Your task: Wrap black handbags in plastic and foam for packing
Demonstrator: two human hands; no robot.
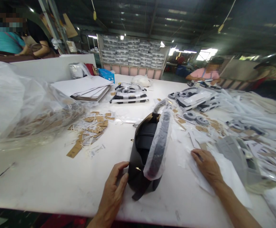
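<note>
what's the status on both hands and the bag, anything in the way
Left hand at bag, near left side. Right hand at white sheet. Bag upright, handle wrapped. Tags off to left, nothing between left hand and bag.

The wrapped handle (160, 145) hides part of the black bag (133, 155), the bottom of its inside unseen. Toward the front edge of the table (57, 190), both forearms (234, 204) are cut off by the picture. Whether the right hand (208, 166) grips the white sheet (233, 180) cannot be told. Print on the brown tags (73, 150) is too small to read; toward the left edge, the clear plastic (21, 101) is cut off; beyond the far right corner, a person (269, 77) is blurred
</note>
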